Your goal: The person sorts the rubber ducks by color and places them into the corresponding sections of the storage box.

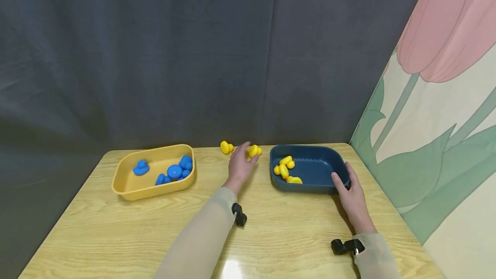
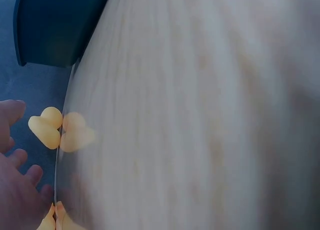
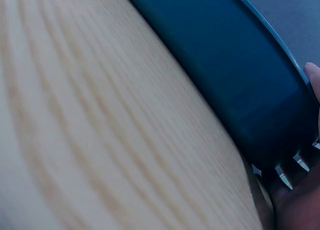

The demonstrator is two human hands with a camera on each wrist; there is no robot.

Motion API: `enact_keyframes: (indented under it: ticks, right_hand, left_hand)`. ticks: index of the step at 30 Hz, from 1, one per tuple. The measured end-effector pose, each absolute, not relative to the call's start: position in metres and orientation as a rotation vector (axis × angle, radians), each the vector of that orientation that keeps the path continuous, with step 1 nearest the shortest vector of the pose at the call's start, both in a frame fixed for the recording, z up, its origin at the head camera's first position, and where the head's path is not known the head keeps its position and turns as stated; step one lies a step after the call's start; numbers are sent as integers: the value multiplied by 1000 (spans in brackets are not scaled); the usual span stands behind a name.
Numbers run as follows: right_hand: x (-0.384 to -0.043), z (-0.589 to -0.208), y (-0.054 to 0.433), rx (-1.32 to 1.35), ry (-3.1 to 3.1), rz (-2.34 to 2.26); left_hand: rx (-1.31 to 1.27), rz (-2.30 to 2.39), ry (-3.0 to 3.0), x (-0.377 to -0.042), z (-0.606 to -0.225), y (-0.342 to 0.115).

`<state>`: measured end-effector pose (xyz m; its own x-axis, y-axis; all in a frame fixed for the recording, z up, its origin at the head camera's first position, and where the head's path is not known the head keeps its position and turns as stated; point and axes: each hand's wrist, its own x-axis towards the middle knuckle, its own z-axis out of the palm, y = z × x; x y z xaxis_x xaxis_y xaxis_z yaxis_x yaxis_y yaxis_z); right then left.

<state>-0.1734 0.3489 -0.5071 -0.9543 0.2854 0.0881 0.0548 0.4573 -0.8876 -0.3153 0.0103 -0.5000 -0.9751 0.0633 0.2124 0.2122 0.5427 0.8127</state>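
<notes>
My left hand [image 1: 239, 168] reaches to the far side of the table, thumb and fingers spread around a yellow rubber duck [image 1: 254, 151]. In the left wrist view a gap shows between the fingers and this duck [image 2: 46, 127]. Another yellow duck [image 1: 226, 147] lies just left of the hand by the back edge. My right hand [image 1: 354, 201] grips the right end of a dark blue tray [image 1: 314, 187], thumb over the rim and fingers along the outside. Inside the tray's left part lie several yellow ducks [image 1: 284, 171].
A yellow tray [image 1: 149, 193] stands at the left, holding several blue ducks [image 1: 175, 172]. Behind the wooden table [image 1: 116, 236] hangs a dark grey curtain [image 1: 193, 55]. A wall with a tulip print [image 1: 438, 150] runs along the right side.
</notes>
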Motion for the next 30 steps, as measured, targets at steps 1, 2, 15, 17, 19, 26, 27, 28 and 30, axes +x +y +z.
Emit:
enact_keyframes:
  ticks: [1,2,15,17,19,26,27,28,30]
  right_hand:
    - [-173,-507,348,-298,-2482,1499]
    - [-173,-506,348,-299,-2479,1498]
    - [-172,-506,346,-301,-2467,1502]
    - [-172,-506,347,-303,-2469,1502]
    - [-172,-506,347,-303,-2468,1503]
    - [-173,-507,348,-301,-2476,1507]
    - [-173,-507,348,-303,-2476,1506]
    - [-173,-507,348,-306,-2477,1503]
    - [-173,-508,347,-308,-2472,1502]
  left_hand:
    - [-234,-1412,-2627,-316,-500,10]
    - [-232,-1410,-2635,-317,-501,10]
    - [-219,-1334,-2667,-324,-508,18]
    - [-219,-1322,-2661,-325,-509,19]
    - [-213,-1307,-2668,-325,-509,20]
    - [-166,-1249,-2696,-326,-508,25]
    - [-159,-1232,-2697,-326,-508,26]
    - [-152,-1219,-2698,-327,-508,26]
    - [-139,-1191,-2699,-327,-508,28]
